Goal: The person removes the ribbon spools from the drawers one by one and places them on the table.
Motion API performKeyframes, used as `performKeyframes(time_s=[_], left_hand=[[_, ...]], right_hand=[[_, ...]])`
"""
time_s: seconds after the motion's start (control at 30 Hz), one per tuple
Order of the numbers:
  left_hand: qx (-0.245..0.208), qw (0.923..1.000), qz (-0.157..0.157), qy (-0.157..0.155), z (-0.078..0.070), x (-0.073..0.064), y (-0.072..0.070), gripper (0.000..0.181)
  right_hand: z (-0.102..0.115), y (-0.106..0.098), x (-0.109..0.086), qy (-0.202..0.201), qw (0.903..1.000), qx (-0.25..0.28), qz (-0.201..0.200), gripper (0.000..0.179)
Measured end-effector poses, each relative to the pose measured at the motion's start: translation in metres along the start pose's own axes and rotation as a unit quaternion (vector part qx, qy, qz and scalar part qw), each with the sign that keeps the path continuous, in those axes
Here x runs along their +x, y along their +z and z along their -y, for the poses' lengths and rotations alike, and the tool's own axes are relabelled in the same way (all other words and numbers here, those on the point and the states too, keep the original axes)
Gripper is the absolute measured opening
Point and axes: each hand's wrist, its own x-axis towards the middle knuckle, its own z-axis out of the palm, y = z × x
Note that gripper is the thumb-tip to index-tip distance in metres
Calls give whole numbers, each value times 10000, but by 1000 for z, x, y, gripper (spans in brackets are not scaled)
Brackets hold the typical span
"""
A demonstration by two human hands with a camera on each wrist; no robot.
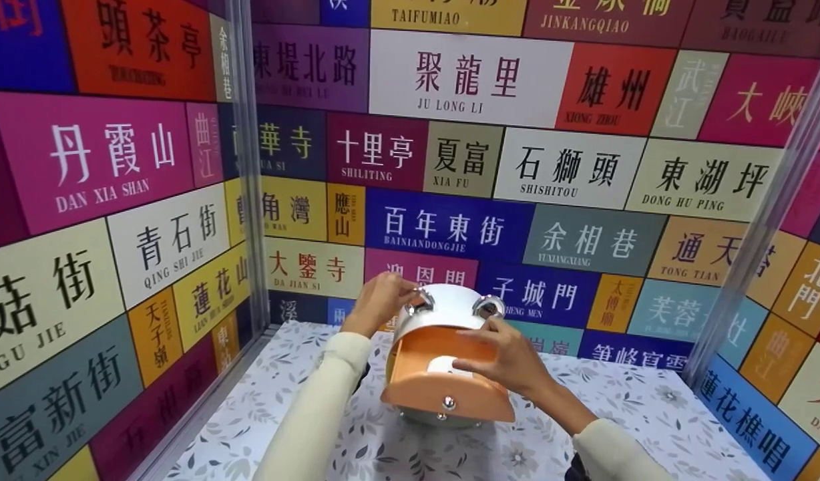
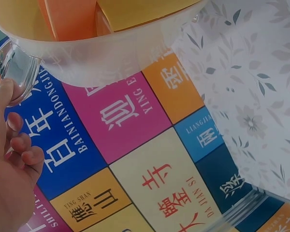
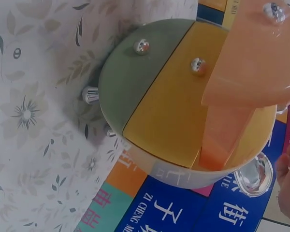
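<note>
A round white drawer box (image 1: 450,298) with silver ring handles stands on the table. Its top orange drawer (image 1: 443,394) is pulled out, and something white (image 1: 442,365) shows inside. My left hand (image 1: 381,300) holds the left silver ring (image 1: 420,302); in the left wrist view, the thumb lies on that ring (image 2: 17,70). Over the open drawer is my right hand (image 1: 510,354), thumb and fingers spread apart, near the right silver ring (image 1: 488,306). Whether its thumb touches the white thing I cannot tell. The yellow drawer (image 3: 169,106) and green drawer (image 3: 135,72) below appear closed.
A leaf-patterned white cloth (image 1: 557,427) covers the table. Close behind and to the sides rise walls of coloured name panels (image 1: 443,227), with clear corner strips (image 1: 246,167). Small silver feet (image 3: 91,94) support the box.
</note>
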Motion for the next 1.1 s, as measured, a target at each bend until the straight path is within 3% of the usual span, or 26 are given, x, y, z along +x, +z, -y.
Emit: performKeyframes(time_s=[0.23, 0.37, 0.57, 0.7, 0.97, 1.1], left_hand=[[-139, 9998, 29, -149, -1, -3, 4, 23], [-92, 9999, -4, -102, -2, -3, 7, 20], [36, 9999, 5, -120, -1, -5, 9, 23], [78, 9998, -7, -183, 0, -5, 8, 24], [-47, 9998, -57, -167, 0, -2, 3, 26], [-37, 9999, -84, -98, 1, -2, 2, 25]], right_hand=[[-10, 8, -4, 276, 9936, -159, 1082, 53], [-16, 17, -6, 190, 9886, -329, 1454, 47], [-14, 24, -4, 76, 9836, -525, 1725, 32], [-9, 22, -1, 81, 9820, -359, 1854, 20], [-5, 16, 5, 168, 9779, -484, 2026, 38], [-5, 16, 6, 136, 9742, -637, 2159, 38]])
